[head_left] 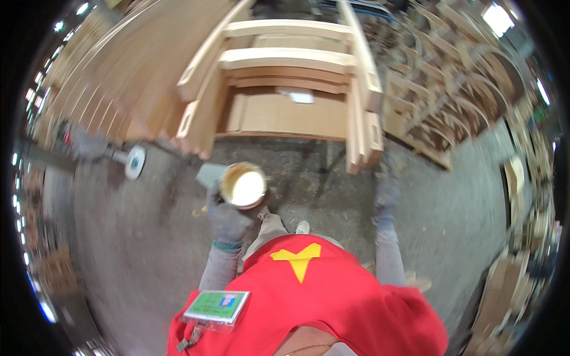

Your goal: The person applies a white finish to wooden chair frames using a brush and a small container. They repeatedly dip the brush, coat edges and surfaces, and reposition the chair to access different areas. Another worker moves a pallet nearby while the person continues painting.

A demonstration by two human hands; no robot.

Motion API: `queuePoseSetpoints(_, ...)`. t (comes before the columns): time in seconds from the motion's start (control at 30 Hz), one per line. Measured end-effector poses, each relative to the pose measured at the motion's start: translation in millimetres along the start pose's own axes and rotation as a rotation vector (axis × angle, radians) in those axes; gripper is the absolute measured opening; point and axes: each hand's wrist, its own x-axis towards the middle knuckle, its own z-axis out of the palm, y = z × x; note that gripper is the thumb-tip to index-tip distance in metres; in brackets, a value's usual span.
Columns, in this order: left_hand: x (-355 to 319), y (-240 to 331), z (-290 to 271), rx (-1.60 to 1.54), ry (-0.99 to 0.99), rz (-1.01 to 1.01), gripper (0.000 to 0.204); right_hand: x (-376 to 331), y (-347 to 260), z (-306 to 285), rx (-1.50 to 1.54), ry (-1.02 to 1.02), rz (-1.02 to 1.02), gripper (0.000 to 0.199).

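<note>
My left hand (227,221), in a grey glove, is closed round a round open container (243,187). Something bright white shows inside it, and tan smears mark its inner wall. A flat grey-green piece (209,175) sticks out beside the container; whether my hand holds it too I cannot tell. On the right, my gloved right hand (386,200) hangs below the near end of a stack of pale wooden frames (288,57). That hand is smeared by motion, so its fingers and anything in them cannot be made out.
Long wooden boards (130,71) stand in a row at the left, near a white round disc (135,163). Curved wooden parts (451,77) are piled at the far right. More wood pieces (504,291) lie along the right edge. Grey concrete floor (148,225) lies underfoot.
</note>
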Motion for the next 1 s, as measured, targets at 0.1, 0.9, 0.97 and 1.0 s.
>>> queuePoseSetpoints(0.1, 6.0, -0.9, -15.0, -0.399, 0.054, -0.117, 0.047, 14.0, -44.8, 66.2, -0.19, 0.217, 0.066, 0.057)
queuePoseSetpoints(0.9, 23.3, 11.8, 13.8, -0.557, -0.031, -0.213, 0.047, 64.9, -20.1, 105.9, 0.359, 0.354, 0.418, 0.043)
queuePoseSetpoints(0.97, 20.6, 11.4, 14.7, -0.531, -0.026, -0.199, 0.046, 66.1, -17.4, 107.2, 0.375, 0.339, 0.422, 0.043)
queuePoseSetpoints(1.0, 20.0, 11.8, 16.4, -0.512, -0.03, -0.2, 0.046, 66.2, -15.8, 107.4, 0.383, 0.346, 0.421, 0.043)
